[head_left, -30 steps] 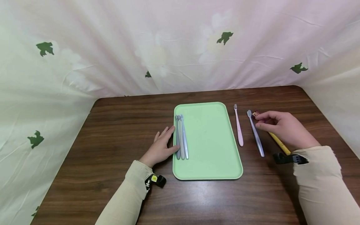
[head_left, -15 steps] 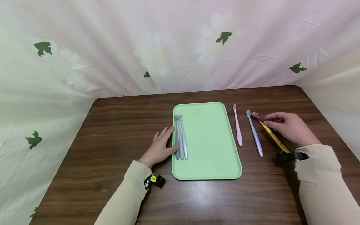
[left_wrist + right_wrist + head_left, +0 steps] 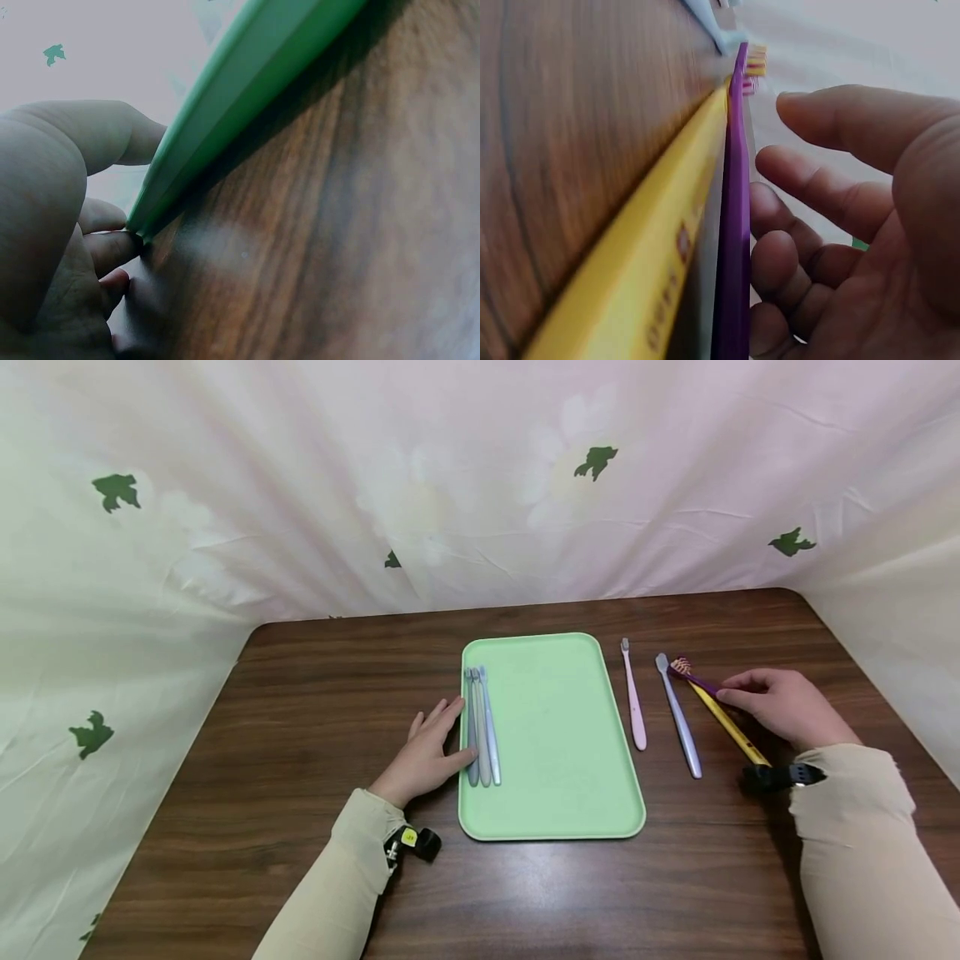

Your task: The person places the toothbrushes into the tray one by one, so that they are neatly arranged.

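Observation:
My left hand [image 3: 423,762] lies at the left edge of the green tray [image 3: 562,752]. Its fingertips touch the outer side of the tray wall [image 3: 217,112], and the thumb reaches over the rim. Just inside that rim, three toothbrushes [image 3: 481,731] in grey and pale blue lie side by side. My right hand [image 3: 787,706] hovers over a purple toothbrush [image 3: 736,187] with loosely bent fingers. Thumb and index finger stand apart, the other fingertips right at the purple handle. A yellow toothbrush [image 3: 727,723] lies alongside, overlapped by the purple one; the hand hides part of the purple handle.
Between the tray and the right hand lie a pink toothbrush [image 3: 633,697] and a blue-grey toothbrush [image 3: 680,718]. The dark wooden table [image 3: 322,693] ends at the back against a pale hanging cloth [image 3: 480,510].
The right hand has moved back to the right, away from the brush heads and along the purple handle, uncovering the purple and yellow toothbrushes. The left hand has stayed at the tray.

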Demonstrator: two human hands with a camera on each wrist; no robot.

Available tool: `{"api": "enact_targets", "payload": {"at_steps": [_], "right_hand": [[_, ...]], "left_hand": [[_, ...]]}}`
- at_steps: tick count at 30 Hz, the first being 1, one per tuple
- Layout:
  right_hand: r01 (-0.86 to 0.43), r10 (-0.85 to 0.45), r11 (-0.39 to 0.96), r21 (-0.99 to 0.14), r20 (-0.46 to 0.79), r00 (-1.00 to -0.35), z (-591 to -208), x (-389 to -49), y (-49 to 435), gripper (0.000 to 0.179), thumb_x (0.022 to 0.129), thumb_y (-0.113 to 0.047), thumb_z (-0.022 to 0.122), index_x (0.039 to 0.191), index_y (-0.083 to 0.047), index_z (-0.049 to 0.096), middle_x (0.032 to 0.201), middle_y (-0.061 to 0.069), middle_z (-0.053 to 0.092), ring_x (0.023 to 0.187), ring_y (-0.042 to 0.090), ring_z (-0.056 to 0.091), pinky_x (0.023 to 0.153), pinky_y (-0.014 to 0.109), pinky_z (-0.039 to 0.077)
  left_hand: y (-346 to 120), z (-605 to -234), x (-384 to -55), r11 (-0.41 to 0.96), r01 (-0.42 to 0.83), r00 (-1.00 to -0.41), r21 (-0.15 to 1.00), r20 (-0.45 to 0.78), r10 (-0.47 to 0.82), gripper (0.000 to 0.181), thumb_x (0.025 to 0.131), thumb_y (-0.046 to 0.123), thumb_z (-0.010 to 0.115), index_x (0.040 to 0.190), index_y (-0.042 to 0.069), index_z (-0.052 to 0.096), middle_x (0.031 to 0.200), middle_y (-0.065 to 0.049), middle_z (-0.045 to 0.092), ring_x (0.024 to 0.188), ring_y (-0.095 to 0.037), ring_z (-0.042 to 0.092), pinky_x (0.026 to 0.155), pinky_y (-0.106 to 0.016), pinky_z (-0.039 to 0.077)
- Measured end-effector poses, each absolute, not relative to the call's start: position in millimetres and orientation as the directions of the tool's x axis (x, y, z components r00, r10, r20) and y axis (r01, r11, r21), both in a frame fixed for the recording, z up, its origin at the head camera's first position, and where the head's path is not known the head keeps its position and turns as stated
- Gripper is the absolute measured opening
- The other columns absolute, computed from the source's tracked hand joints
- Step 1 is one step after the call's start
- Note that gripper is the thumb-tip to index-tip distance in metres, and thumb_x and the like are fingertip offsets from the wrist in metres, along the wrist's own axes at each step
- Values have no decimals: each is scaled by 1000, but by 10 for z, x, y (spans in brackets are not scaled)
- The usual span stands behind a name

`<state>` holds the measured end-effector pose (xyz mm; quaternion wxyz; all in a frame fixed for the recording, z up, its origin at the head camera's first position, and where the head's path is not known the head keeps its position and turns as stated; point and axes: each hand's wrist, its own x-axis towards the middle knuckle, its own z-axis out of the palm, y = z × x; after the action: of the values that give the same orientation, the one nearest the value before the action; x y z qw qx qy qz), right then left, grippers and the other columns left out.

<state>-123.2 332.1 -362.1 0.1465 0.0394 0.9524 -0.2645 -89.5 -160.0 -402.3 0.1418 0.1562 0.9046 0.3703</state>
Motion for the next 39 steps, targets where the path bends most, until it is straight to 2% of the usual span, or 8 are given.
{"api": "enact_targets", "payload": {"at_steps": [6, 16, 29, 39], "right_hand": [[149, -4, 881, -450, -322, -947, -3625, -1217, 3449, 59, 100, -47, 57, 124, 7, 62, 117, 33, 59, 96, 39, 52, 75, 48, 45], [130, -26, 896, -425, -341, -940, -3591, -1238, 3523, 53, 95, -39, 66, 120, 7, 64, 114, 36, 61, 97, 43, 53, 77, 56, 45], [149, -14, 902, -404, -371, -928, -3615, -1225, 3554, 57, 94, -44, 66, 116, 9, 67, 111, 35, 62, 96, 42, 54, 75, 54, 45], [128, -42, 901, -414, -377, -925, -3632, -1233, 3556, 57, 90, -46, 70, 112, 7, 68, 102, 24, 66, 92, 38, 54, 72, 47, 44]], "left_hand": [[-1597, -4021, -891, 673, 168, -913, 720, -144, 382, 81, 96, 29, 66, 161, 9, 22, 164, -8, 25, 154, -22, 9, 122, -48, -5], [-1600, -4006, -900, 671, 165, -915, 723, -142, 378, 80, 97, 29, 66, 161, 10, 22, 164, -8, 25, 154, -21, 9, 122, -47, -5], [-1601, -4014, -896, 673, 161, -915, 722, -146, 376, 79, 97, 29, 66, 161, 10, 22, 164, -8, 25, 154, -22, 9, 122, -47, -5], [-1595, -4015, -889, 675, 164, -915, 720, -143, 376, 79, 97, 28, 66, 161, 10, 23, 164, -8, 26, 154, -22, 10, 122, -48, -5]]}}
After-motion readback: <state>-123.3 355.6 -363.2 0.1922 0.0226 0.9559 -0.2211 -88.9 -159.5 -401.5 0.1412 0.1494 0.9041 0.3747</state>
